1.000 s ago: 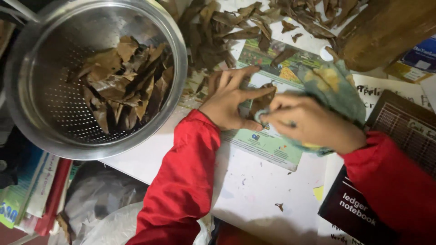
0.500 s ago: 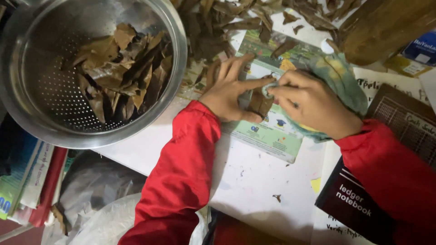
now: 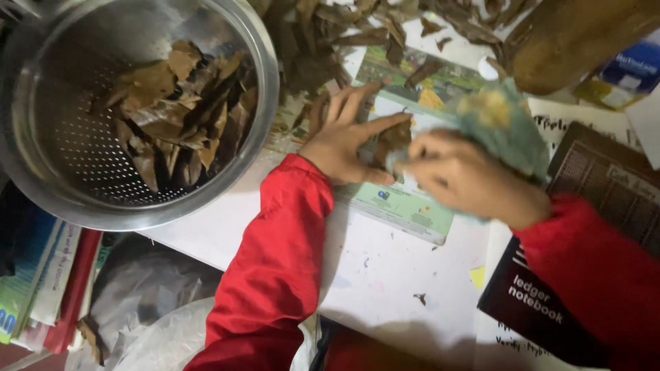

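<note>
My left hand (image 3: 344,141) presses flat, fingers spread, pinning a dry brown leaf (image 3: 395,137) to the green booklet (image 3: 405,203) on the bench. My right hand (image 3: 467,178), blurred, clutches a greenish cloth (image 3: 505,124) right against it. The steel colander (image 3: 134,110) to the left holds more leaves.

Right hand (image 3: 474,182) motion-blurred; cloth (image 3: 505,127) hides leaf (image 3: 393,137) partly; colander (image 3: 130,110) cropped

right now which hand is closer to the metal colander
Left. The left hand lies flat on the table just right of the metal colander, pinning a dry leaf. The right hand, holding a green cloth, is farther right, beyond the left hand.
</note>
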